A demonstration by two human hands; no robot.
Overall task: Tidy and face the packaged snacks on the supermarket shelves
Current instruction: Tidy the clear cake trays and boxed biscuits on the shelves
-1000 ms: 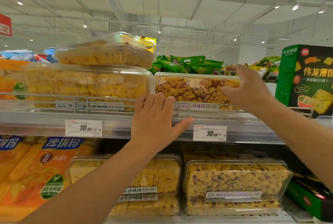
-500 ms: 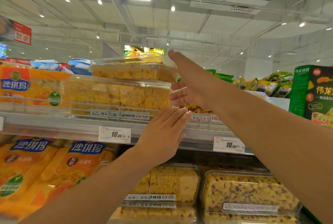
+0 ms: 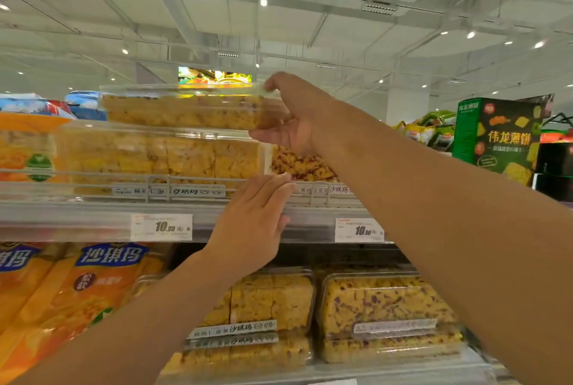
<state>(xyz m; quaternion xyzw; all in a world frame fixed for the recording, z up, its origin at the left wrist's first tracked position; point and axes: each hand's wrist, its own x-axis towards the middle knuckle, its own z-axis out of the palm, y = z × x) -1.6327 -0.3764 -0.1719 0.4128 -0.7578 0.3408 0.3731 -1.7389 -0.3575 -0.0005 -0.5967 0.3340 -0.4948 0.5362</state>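
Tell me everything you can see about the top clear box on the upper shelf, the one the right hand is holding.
The top clear box is a long, shallow container of transparent plastic with a flat lid and a thin rim. It is filled with yellow, crumbly snack blocks that carry a few dark specks. It lies roughly level, long side toward the camera, on top of a larger clear box of similar yellow blocks. The right hand grips its right end, fingers over the lid and thumb below. The left hand does not touch it.
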